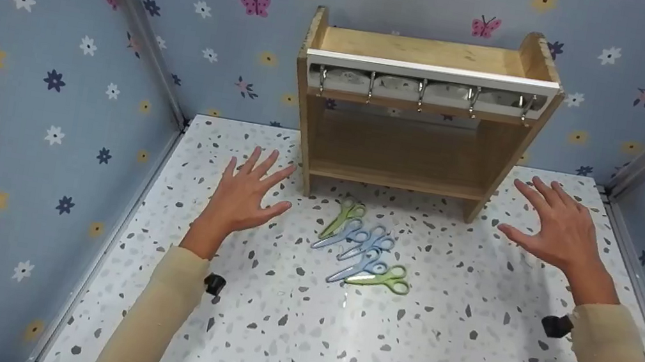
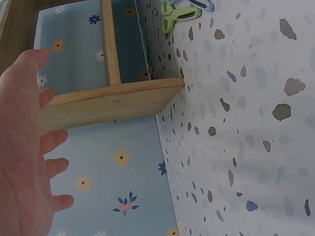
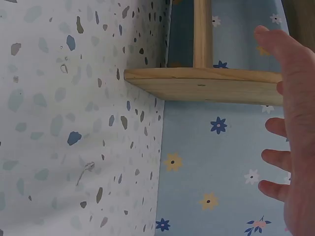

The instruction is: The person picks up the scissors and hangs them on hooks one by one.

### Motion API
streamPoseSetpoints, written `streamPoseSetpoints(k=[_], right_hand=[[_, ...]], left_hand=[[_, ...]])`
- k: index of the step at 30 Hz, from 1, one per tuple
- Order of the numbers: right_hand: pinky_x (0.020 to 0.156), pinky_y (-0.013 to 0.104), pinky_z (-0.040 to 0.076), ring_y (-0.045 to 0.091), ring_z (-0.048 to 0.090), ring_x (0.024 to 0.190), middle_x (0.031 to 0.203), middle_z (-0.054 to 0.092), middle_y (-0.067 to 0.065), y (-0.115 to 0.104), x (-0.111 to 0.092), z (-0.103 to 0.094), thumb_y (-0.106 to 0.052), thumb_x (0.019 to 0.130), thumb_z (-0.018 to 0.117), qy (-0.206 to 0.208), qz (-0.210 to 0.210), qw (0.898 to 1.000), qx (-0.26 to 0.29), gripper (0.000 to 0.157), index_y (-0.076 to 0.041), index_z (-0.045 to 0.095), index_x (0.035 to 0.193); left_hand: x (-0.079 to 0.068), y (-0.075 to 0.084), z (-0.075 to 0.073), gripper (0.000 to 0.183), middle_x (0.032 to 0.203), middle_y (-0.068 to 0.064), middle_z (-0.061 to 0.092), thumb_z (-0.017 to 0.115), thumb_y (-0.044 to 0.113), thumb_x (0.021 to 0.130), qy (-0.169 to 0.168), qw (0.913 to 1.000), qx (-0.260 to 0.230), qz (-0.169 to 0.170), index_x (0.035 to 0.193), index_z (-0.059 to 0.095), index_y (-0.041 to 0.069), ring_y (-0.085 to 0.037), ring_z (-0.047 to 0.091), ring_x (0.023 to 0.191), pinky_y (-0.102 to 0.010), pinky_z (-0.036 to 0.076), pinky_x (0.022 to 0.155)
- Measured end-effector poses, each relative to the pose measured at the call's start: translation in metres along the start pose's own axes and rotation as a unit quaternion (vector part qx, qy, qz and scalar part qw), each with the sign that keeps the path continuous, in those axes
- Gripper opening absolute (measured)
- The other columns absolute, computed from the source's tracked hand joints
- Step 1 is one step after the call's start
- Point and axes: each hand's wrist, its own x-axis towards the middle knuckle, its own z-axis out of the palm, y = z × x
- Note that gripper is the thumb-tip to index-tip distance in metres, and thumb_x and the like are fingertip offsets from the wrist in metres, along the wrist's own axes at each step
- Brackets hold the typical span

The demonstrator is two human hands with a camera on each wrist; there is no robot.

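Note:
My left hand is spread with straight fingers, left of the wooden rack, and holds nothing. On the rack's other side my right hand is spread the same way, also bare. Between the hands, in front of the rack, lies a loose group of scissors: a green pair at the back, several blue pairs in the middle and another green pair at the front right. In the left wrist view, green scissors show at the top edge.
The rack has a top tray and a white rail with several metal hooks along its front. It stands against a flowered wall panel at the back of a speckled tabletop. More panels close in both sides.

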Motion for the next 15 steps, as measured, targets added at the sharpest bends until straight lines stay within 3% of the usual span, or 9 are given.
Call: streamPoseSetpoints(k=[7,15], right_hand=[[0.113,0.085,0.044,0.057,0.05,0.155,0.172,0.053,0.025,-0.004,0.006,0.004,-0.052,0.09,0.085,0.023,0.015,0.999,0.037,0.092,-0.022,0.05,0.17],[0.114,0.081,0.045,0.057,0.052,0.154,0.173,0.051,0.025,-0.009,0.014,0.008,-0.05,0.093,0.084,0.036,0.059,0.995,0.073,0.093,-0.021,0.045,0.172]], left_hand=[[0.004,0.007,0.009,0.081,0.19,-0.008,0.026,0.052,0.071,0.106,-0.011,0.9998,-0.012,-0.007,0.177,0.036,0.037,-0.043,0.017,0.178,-0.078,0.017,0.138],[0.008,0.016,0.019,0.078,0.188,-0.008,0.031,0.054,0.069,0.106,-0.01,0.9998,-0.014,-0.008,0.175,0.041,0.034,-0.043,0.024,0.176,-0.077,0.023,0.137]])
